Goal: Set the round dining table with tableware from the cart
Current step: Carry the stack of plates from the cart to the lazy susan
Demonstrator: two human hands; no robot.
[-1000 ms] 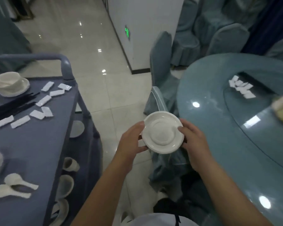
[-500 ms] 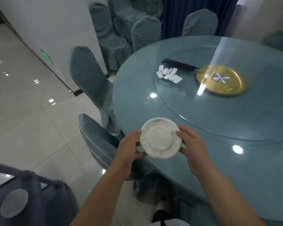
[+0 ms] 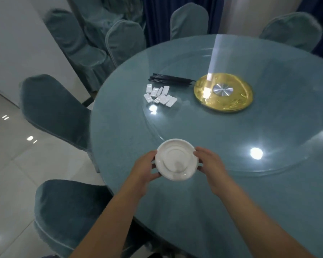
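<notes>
A small white round plate (image 3: 176,159), perhaps a short stack, hangs over the near left part of the round teal table (image 3: 175,211). My left hand (image 3: 145,169) grips its left rim and my right hand (image 3: 210,164) grips its right rim, fingers curled under it. On the glass turntable (image 3: 250,135) lie several white chopstick rests (image 3: 159,94) and a bundle of black chopsticks (image 3: 171,80). The cart is out of view.
A gold disc (image 3: 223,94) with a silver hub sits at the turntable's centre. Teal-covered chairs ring the table: two at the left (image 3: 52,108) (image 3: 67,213), others behind (image 3: 188,21) (image 3: 291,28). Glossy tiled floor (image 3: 11,164) lies to the left.
The view has swung from the cart to the table. Both hands carried the plate forward, from over the floor and chair to above the table's near edge.
</notes>
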